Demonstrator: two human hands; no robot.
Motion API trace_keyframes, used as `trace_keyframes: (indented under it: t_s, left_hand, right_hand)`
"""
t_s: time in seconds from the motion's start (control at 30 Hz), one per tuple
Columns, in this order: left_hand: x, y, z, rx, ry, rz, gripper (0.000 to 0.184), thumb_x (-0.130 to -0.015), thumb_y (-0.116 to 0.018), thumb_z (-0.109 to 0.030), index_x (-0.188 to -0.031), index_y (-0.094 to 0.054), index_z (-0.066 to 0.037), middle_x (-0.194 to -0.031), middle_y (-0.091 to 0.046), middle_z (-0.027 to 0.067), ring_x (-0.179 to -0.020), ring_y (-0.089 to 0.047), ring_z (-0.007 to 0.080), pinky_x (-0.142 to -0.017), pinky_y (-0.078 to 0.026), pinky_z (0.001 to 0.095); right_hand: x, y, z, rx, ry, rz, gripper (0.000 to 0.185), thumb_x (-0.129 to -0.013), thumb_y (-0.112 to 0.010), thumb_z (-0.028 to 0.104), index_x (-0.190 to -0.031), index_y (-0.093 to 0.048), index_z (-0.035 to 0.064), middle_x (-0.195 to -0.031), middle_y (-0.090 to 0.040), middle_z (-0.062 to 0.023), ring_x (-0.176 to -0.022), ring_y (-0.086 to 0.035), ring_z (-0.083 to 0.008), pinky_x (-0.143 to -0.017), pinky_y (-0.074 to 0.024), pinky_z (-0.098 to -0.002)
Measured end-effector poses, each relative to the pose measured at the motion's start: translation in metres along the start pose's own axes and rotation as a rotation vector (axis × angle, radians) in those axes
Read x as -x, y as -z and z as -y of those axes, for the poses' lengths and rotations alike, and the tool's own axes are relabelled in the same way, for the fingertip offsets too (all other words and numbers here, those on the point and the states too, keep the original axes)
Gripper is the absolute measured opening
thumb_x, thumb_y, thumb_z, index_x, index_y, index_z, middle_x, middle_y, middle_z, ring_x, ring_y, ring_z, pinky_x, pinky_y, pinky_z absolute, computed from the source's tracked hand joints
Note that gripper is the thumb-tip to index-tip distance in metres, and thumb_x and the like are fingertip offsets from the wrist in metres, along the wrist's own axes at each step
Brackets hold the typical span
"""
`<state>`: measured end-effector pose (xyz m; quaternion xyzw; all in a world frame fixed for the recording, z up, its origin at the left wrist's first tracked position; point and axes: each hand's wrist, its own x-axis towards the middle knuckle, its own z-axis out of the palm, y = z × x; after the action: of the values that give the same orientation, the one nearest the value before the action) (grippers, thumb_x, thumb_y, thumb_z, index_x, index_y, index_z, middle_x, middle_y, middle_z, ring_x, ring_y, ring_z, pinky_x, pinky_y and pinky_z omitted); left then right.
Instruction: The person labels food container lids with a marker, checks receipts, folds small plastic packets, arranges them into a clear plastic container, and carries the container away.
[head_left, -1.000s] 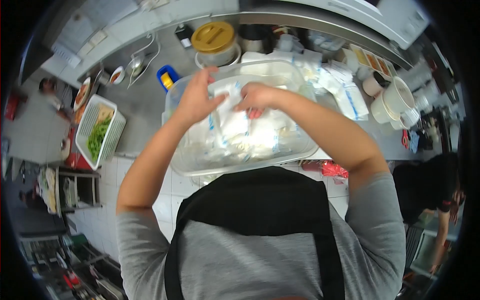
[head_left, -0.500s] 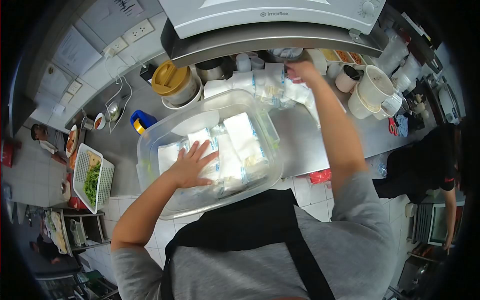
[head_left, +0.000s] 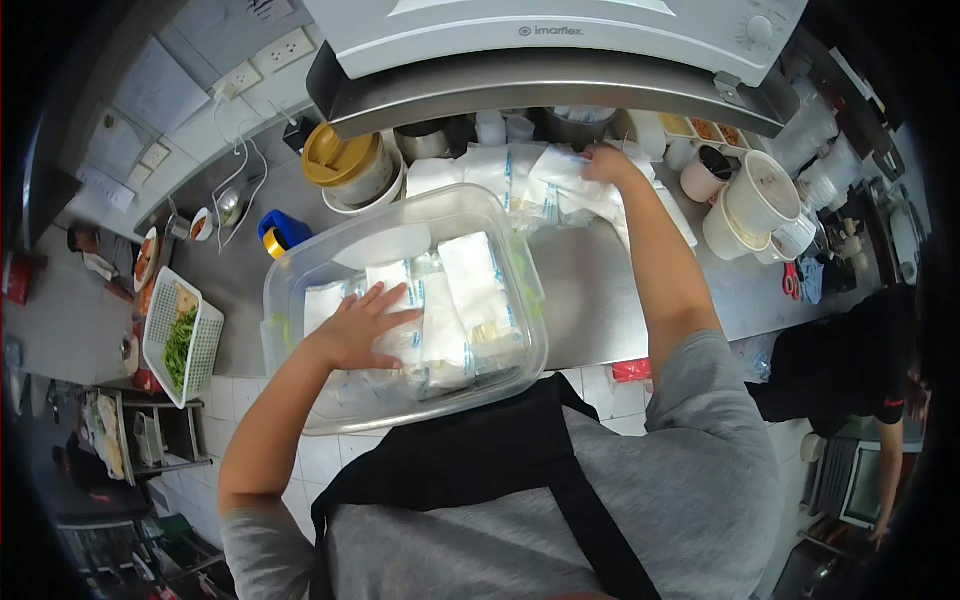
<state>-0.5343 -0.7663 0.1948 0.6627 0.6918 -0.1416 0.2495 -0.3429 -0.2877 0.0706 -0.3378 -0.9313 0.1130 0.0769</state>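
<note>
A clear plastic tub (head_left: 530, 350) stands at the counter's front edge, with several white packets (head_left: 470, 275) with blue print inside. My left hand (head_left: 365, 328) lies on the packets at the tub's left, its fingers spread. At the back of the counter, more white packets (head_left: 487, 170) lie in a row. My right hand (head_left: 603, 165) reaches to the right part of that row and grips a white packet (head_left: 560, 170) by its end; its fingertips are partly blurred.
A gold-lidded container (head_left: 340, 160) and a blue and yellow object (head_left: 284, 232) stand behind the tub. Left is a white basket (head_left: 205, 345) of greens. White buckets (head_left: 765, 190) stand right, near red scissors (head_left: 791, 281). A white oven (head_left: 560, 35) overhangs the back. Another person (head_left: 850, 350) is at right.
Both hands were together over the tub; my right hand then went to the back row and now has a packet there. My left hand has spread onto the tub's packets. The view has shifted.
</note>
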Motion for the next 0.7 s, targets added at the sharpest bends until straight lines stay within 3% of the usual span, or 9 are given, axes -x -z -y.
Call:
trace_keyframes:
  t_s: [0.03,0.13,0.23,0.33,0.4,0.47,0.5,0.6,0.7]
  left_hand:
    - [-0.001,-0.001,0.0,0.007,0.001,-0.011,0.083,-0.069,-0.071,-0.047,-0.14,-0.032,-0.031,-0.152,-0.013,0.0085,-0.139,-0.012,0.0349,-0.109,-0.016,0.0545]
    - [0.0,-0.002,-0.002,-0.01,0.014,-0.022,0.082,-0.07,-0.071,-0.047,-0.14,-0.032,-0.03,-0.152,-0.013,0.0088,-0.139,-0.013,0.0351,-0.109,-0.016,0.0549]
    - [0.002,-0.003,-0.001,-0.035,0.007,-0.034,0.082,-0.069,-0.071,-0.048,-0.139,-0.034,-0.03,-0.151,-0.016,0.0091,-0.138,-0.016,0.0341,-0.108,-0.018,0.0553]
    - [0.002,-0.002,-0.003,-0.004,-0.02,-0.181,0.075,-0.07,-0.072,-0.04,-0.135,-0.04,-0.023,-0.149,-0.023,0.0103,-0.138,-0.019,0.03,-0.107,-0.019,0.0559]
    - [0.005,0.004,-0.004,-0.008,-0.02,-0.121,0.075,-0.072,-0.072,-0.038,-0.137,-0.039,-0.019,-0.146,-0.029,0.0121,-0.137,-0.022,0.0292,-0.108,-0.021,0.0512]
    - [-0.002,-0.014,0.02,0.095,-0.125,-0.224,0.074,-0.074,-0.07,-0.037,-0.137,-0.038,-0.016,-0.142,-0.035,0.0116,-0.134,-0.028,0.0278,-0.108,-0.024,0.0472]
    - [-0.003,-0.022,0.029,0.143,-0.18,-0.275,0.074,-0.075,-0.07,-0.037,-0.137,-0.038,-0.015,-0.141,-0.038,0.0113,-0.133,-0.032,0.0271,-0.108,-0.026,0.0452]
    - [0.01,0.012,0.011,0.874,-0.144,-0.397,0.072,-0.081,-0.066,-0.036,-0.14,-0.032,-0.014,-0.136,-0.043,0.0125,-0.126,-0.041,0.0252,-0.104,-0.033,0.0399]
    - [0.007,0.026,-0.017,1.581,-0.301,-0.355,0.066,-0.086,-0.062,-0.028,-0.141,-0.029,-0.015,-0.131,-0.047,0.0112,-0.119,-0.047,0.021,-0.099,-0.038,0.0374]
  right_hand:
    - [0.004,-0.007,0.002,0.127,0.05,-0.045,0.073,-0.056,-0.077,0.042,-0.113,-0.057,0.0003,-0.11,-0.061,-0.0193,-0.102,-0.058,-0.0338,-0.086,-0.0464,-0.0369]
    - [0.042,-0.003,0.031,-0.163,-0.177,0.026,0.066,-0.061,-0.074,0.04,-0.113,-0.059,0.0017,-0.11,-0.061,-0.0193,-0.104,-0.058,-0.0324,-0.086,-0.0468,-0.0384]
    - [0.066,0.011,0.053,-0.023,-0.229,-0.004,0.069,-0.064,-0.074,0.038,-0.118,-0.055,-0.001,-0.111,-0.06,-0.0211,-0.105,-0.057,-0.0343,-0.088,-0.0458,-0.0394]
    - [0.079,0.021,0.044,-0.028,-0.182,-0.177,0.065,-0.072,-0.069,0.037,-0.122,-0.052,-0.0009,-0.113,-0.059,-0.0242,-0.106,-0.055,-0.0384,-0.089,-0.0443,-0.0431]
    - [0.086,0.046,0.034,-0.053,-0.2,-0.354,0.068,-0.075,-0.067,0.038,-0.121,-0.049,-0.0081,-0.111,-0.057,-0.0291,-0.109,-0.055,-0.0374,-0.094,-0.0413,-0.0401]
    - [0.103,0.088,0.056,-0.64,-0.228,-0.499,0.067,-0.078,-0.068,0.029,-0.128,-0.042,-0.0077,-0.122,-0.054,-0.023,-0.108,-0.056,-0.0344,-0.096,-0.0399,-0.0381]
    - [0.119,0.119,0.085,-0.913,-0.025,-0.461,0.057,-0.081,-0.066,0.02,-0.126,-0.043,-0.0069,-0.12,-0.055,-0.0168,-0.104,-0.058,-0.0288,-0.09,-0.0442,-0.036]
    - [0.165,0.164,0.188,-1.498,-0.025,-0.193,0.038,-0.084,-0.063,0.011,-0.116,-0.049,-0.0031,-0.109,-0.059,-0.0116,-0.095,-0.058,-0.0168,-0.081,-0.0479,-0.0297]
    - [0.173,0.127,0.25,-1.356,0.0,-0.061,0.037,-0.085,-0.062,0.012,-0.116,-0.049,-0.0019,-0.107,-0.06,-0.0111,-0.093,-0.058,-0.0166,-0.08,-0.0476,-0.0298]
